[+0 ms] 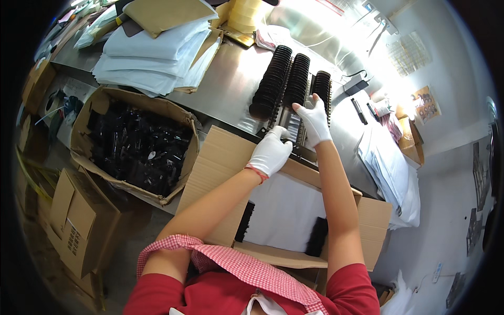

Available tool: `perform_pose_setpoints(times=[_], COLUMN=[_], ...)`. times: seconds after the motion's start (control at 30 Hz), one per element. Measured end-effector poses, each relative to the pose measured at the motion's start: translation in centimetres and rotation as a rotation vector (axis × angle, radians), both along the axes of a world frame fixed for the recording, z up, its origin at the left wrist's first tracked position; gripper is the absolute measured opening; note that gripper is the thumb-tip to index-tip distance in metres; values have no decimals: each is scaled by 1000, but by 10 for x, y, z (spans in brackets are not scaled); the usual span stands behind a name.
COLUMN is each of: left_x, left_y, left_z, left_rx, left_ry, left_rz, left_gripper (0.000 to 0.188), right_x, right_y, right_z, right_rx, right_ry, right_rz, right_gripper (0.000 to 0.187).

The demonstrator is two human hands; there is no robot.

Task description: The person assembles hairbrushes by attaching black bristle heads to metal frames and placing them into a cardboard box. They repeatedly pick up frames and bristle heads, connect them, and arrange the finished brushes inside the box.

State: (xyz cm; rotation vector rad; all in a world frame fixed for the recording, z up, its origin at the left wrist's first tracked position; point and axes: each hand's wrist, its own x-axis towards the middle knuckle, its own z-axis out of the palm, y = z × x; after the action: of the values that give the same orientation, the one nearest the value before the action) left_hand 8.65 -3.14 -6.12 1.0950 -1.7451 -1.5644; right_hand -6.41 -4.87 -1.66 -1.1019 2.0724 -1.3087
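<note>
Three rows of thin black rounded pieces [296,79] stand packed in a metal rack [292,126] on the bench. At the rack's near end is my left hand [271,153], in a white glove, its fingers curled in and partly hidden; what they hold, if anything, does not show. My right hand [316,124], also gloved, reaches over the rack's right side with thumb and forefinger apart, close to the near ends of the middle and right rows. Below my forearms lies an opened carton [278,254], lined with a white sheet [286,210]. Black tooth-edged pieces [317,236] stand at its sides.
To the left, a carton [136,186] is full of glossy black parts. White packets [142,58] are piled behind it on the metal bench [223,84]. White bags [391,173] hang over the bench's right edge, near a black adapter [356,85]. Folded cartons [79,220] stand lower left.
</note>
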Motion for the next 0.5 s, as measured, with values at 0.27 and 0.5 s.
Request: perform_pose_setpoints(times=[0.27,0.5], left_x=[-34,-35], left_y=[14,17], left_z=[-18,-16], left_rx=[-379,-221], left_ry=[-308,-355], left_rz=[-117,-104], left_gripper=[26,26], right_x=[-25,2], right_y=[-37,-36], right_z=[-52,-52], right_rx=[-165,-348], right_ry=[-14,918], right_rz=[311,404], right_gripper=[51,47])
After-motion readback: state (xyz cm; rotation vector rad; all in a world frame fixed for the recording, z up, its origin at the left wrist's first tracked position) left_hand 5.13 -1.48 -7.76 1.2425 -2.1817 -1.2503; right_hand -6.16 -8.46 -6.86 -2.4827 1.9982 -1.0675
